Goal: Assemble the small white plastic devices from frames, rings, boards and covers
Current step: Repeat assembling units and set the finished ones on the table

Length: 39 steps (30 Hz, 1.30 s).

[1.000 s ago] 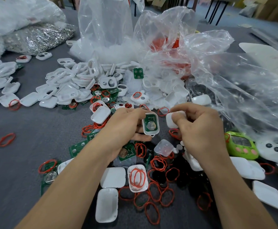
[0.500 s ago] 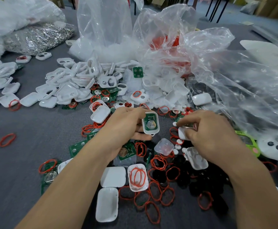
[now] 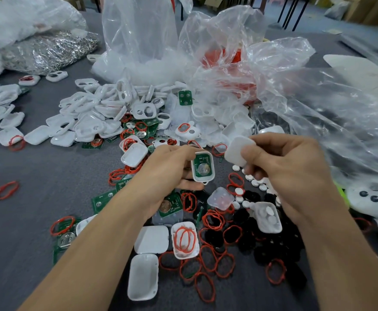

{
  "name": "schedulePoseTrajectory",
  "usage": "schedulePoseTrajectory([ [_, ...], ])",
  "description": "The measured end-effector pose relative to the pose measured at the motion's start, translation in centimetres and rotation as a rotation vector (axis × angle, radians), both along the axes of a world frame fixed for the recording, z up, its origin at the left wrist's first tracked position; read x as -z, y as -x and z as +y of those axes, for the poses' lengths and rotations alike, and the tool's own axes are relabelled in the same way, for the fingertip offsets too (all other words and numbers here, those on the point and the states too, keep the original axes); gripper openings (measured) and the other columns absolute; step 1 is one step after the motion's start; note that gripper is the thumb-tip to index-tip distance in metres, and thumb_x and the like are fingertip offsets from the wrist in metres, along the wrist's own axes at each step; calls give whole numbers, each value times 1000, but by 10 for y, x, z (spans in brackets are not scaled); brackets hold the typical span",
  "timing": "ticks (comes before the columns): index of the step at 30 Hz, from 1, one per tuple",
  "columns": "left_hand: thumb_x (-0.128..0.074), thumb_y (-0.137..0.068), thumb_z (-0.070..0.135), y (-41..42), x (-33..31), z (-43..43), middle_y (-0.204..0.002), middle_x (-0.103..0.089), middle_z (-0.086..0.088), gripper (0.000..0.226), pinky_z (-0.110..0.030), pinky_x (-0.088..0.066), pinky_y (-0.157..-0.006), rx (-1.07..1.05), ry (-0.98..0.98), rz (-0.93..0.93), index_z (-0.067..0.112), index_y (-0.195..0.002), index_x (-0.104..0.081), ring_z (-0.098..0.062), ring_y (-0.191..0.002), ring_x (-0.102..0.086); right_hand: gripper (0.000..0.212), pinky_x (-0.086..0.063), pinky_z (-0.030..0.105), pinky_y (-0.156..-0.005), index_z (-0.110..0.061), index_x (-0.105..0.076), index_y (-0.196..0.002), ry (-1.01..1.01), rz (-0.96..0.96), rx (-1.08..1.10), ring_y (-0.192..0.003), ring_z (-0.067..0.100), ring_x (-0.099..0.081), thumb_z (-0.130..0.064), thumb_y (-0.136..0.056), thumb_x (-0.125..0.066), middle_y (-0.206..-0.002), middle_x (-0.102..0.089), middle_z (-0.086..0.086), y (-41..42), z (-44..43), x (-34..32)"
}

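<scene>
Pinching white rounded plastic cover (image 3: 237,151), right hand (image 3: 295,173) hovered beside left hand (image 3: 165,173), its grip holding white plastic frame (image 3: 203,181) with green board (image 3: 201,162).

a grey table (image 3: 37,176) carries a heap of white frames and covers (image 3: 89,122) at the far middle, red rings (image 3: 208,259) and green boards (image 3: 103,198) scattered nearer, black pieces (image 3: 250,239) near right, and clear plastic bags (image 3: 318,97) far and right.
</scene>
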<state>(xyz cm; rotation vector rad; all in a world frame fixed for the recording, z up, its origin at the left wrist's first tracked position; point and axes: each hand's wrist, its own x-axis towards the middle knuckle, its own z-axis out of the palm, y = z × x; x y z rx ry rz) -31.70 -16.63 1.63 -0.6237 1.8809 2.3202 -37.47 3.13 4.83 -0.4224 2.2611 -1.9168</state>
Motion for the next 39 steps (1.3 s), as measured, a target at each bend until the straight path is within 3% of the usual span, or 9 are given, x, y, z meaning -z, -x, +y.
schedulePoseTrajectory([
  [3, -47, -100, 12, 0, -1, 1, -93, -79, -15, 30, -31, -61, -63, -12, 9, 8, 7, -111, -74, -24, -79, -77, 26, -44, 20, -46, -24, -84, -85, 78, -92, -103, -53, 16, -54, -5, -95, -69, -62, -67, 12, -6, -16, 6],
  [7, -47, -99, 11, -1, -2, 2, -96, -79, -15, 32, -31, -62, -65, 16, 42, 7, 9, -111, -76, -24, -82, -77, 32, -42, 24, -42, -33, -83, -84, -89, -51, -83, -46, 8, -50, -10, -98, -66, -56, -66, 3, -10, -32, 17],
  [10, -46, -99, 10, -2, -3, 2, -96, -79, -14, 33, -30, -62, -66, 37, 56, 12, 9, -112, -76, -23, -83, -77, 34, -57, 35, -58, -43, -81, -81, -163, 53, -47, -62, 8, -66, -15, -97, -69, -72, -77, -2, -11, -36, 20],
  [14, -45, -97, 9, -3, -4, 2, -96, -79, -15, 33, -31, -62, -67, 48, 84, 22, 10, -110, -76, -24, -84, -76, 21, -46, 5, -62, -35, -83, -95, -284, 203, -10, -72, -8, -68, -17, -93, -73, -78, -75, -26, -12, -41, 23],
  [20, -49, -95, 4, -4, -4, 2, -97, -79, -12, 31, -30, -62, -67, 37, 108, 41, 8, -110, -76, -20, -80, -76, 8, -45, 4, -62, -27, -82, -90, -307, 254, 89, -68, -9, -66, -22, -87, -78, -69, -70, -27, -14, -49, 31],
  [25, -55, -95, 1, -5, -4, 1, -94, -80, -10, 31, -27, -61, -66, 40, 121, 74, 14, -112, -78, -21, -85, -77, 4, -55, 34, -53, -35, -75, -82, -183, -26, 68, -52, 16, -70, -38, -80, -77, -61, -72, -2, -11, -49, 33],
  [32, -55, -100, -1, -8, -4, 4, -100, -78, -16, 31, -33, -64, -73, 72, 124, 158, 16, -116, -74, -24, -92, -76, 18, -33, 15, -36, -15, -73, -81, 65, -293, -41, -35, 7, -45, -2, -93, -70, -56, -63, 0, -5, -36, 21],
  [37, -63, -96, -2, -9, -4, 8, -88, -80, -6, 31, -29, -62, -66, -32, 217, 209, 26, -98, -76, -21, -84, -78, 16, -47, 24, -49, -15, -79, -86, 60, -252, -36, -53, 16, -57, -3, -93, -71, -70, -72, 18, -8, -38, 19],
  [39, -70, -92, 1, -9, -4, 9, -83, -80, -1, 29, -26, -61, -62, -104, 295, 233, 29, -92, -79, -19, -78, -77, 14, -48, 22, -48, -15, -80, -87, 85, -222, 2, -50, 11, -60, -2, -90, -74, -69, -75, 10, -9, -39, 18],
])
